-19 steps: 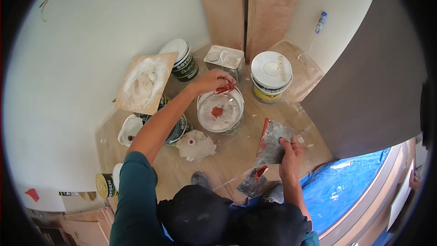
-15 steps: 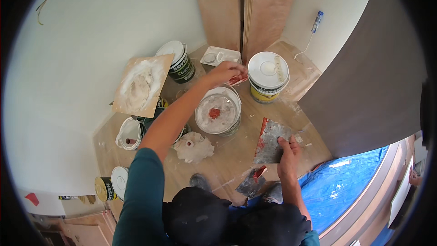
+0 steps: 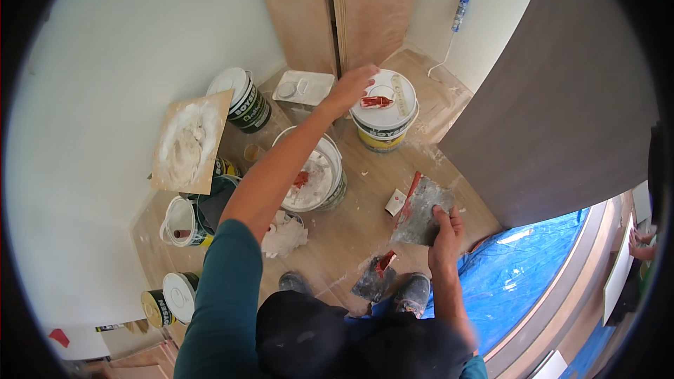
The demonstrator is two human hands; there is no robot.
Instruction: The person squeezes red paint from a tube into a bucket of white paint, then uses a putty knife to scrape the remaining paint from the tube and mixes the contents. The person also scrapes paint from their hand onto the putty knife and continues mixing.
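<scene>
My left hand (image 3: 354, 90) reaches over the far white-lidded paint bucket (image 3: 385, 114), its fingers stretched and apart. A crumpled red and white tube (image 3: 377, 102) lies on that lid, just beside the fingers. My right hand (image 3: 447, 235) grips a flat grey spreader plate (image 3: 425, 214) with red paste along its left edge. Under my left forearm stands a middle bucket (image 3: 335, 181), partly hidden. On its top sits whitish-grey putty with a red blob of paste (image 3: 300, 180).
A putty-covered board (image 3: 188, 142) leans by a dark-labelled bucket (image 3: 250, 109) at left. A small white box (image 3: 395, 201) and another plate with red paste (image 3: 375, 279) lie on the floor, near my boots. Blue sheeting (image 3: 512, 267) spreads at right; another person's hand (image 3: 642, 245) holds a white board.
The red and white tube has left my left hand and now rests on the bucket lid. My right hand still holds the spreader plate. The view has shifted somewhat.
</scene>
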